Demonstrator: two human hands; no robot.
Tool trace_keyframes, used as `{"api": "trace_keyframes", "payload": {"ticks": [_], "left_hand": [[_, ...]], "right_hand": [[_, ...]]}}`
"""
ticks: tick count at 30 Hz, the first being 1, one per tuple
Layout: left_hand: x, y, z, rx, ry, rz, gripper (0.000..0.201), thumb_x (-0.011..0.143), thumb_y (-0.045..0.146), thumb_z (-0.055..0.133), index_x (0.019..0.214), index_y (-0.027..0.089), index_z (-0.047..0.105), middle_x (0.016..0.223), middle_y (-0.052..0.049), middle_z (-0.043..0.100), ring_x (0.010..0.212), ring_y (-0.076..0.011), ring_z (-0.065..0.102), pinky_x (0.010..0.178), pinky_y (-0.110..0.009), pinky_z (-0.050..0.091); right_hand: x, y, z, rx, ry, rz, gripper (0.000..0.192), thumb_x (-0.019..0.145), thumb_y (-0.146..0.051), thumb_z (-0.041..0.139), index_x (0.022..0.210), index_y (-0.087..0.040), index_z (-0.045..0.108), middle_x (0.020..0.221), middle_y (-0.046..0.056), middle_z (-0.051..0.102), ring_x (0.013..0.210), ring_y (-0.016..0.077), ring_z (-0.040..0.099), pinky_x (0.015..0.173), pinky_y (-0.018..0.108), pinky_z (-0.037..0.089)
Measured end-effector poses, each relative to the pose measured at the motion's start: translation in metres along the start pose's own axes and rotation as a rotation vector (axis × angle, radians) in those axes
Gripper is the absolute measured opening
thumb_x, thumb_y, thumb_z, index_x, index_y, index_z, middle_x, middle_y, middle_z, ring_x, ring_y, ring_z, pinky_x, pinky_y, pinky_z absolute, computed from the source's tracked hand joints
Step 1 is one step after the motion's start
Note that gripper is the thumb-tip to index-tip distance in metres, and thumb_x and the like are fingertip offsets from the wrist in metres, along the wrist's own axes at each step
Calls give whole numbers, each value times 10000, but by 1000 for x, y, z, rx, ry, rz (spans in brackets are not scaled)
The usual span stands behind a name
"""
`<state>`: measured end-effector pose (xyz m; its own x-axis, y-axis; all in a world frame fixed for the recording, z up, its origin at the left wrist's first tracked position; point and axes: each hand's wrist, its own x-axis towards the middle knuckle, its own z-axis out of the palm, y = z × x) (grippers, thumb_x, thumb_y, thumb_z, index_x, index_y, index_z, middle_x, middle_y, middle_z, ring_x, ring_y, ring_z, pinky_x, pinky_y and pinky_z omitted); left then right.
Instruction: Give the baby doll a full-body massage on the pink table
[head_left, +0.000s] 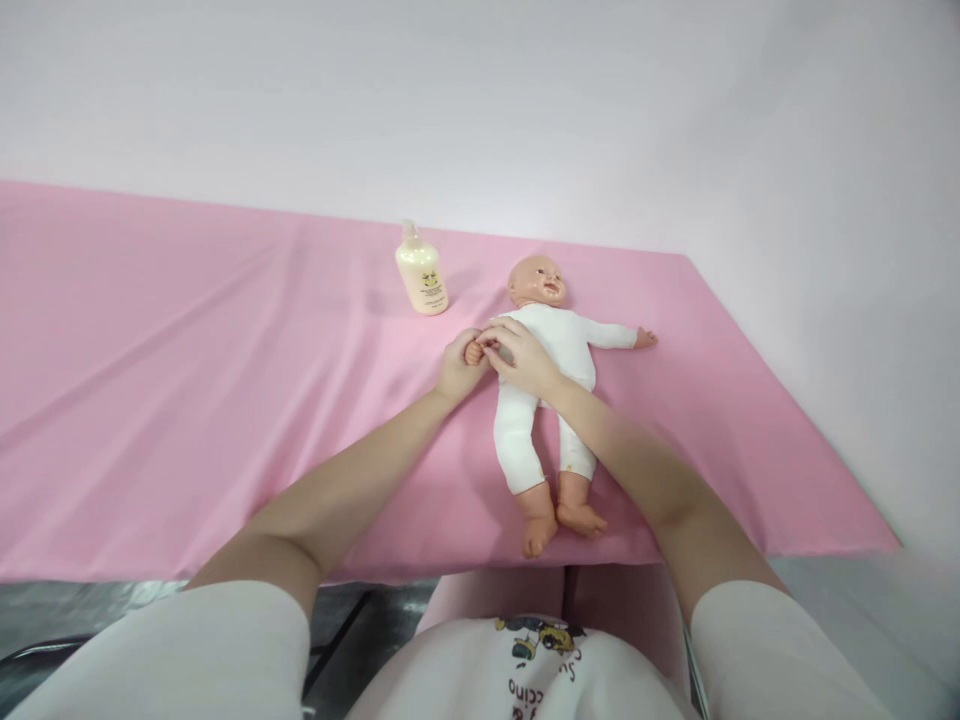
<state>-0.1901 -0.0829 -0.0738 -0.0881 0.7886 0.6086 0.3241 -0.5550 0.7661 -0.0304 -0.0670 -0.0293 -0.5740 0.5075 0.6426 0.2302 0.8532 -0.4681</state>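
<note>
A baby doll (pixel 562 345) with a white cloth body lies on its back on the pink tablecloth, its head toward the far edge and its bare feet toward me. My left hand (pixel 456 370) is closed around the doll's small hand (pixel 474 353) on the left side of its body. From the right, my right hand (pixel 525 358) reaches across the doll's torso, its fingers bent and pinching at that same small hand. Part of the doll's arm is hidden behind my fingers. The doll's other arm stretches out to the right.
A pump bottle (pixel 422 272) of pale yellow liquid stands left of the doll's head, near the far edge. The pink tablecloth (pixel 187 380) has creases on its left side. White walls rise behind the table and to its right.
</note>
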Motion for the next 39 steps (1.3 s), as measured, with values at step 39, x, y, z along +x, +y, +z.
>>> {"api": "trace_keyframes", "payload": {"ticks": [39], "left_hand": [[-3,8,-6,98,-80,27,283,898,480,585,852,203,621,826,-50,672,785,-197,622,793,-342,542]], "right_hand": [[1,0,-3,74,-15,64,112,993,-228,487,1040,-201,585,1095,107,638,1061,226,604,1001,389,520]]}}
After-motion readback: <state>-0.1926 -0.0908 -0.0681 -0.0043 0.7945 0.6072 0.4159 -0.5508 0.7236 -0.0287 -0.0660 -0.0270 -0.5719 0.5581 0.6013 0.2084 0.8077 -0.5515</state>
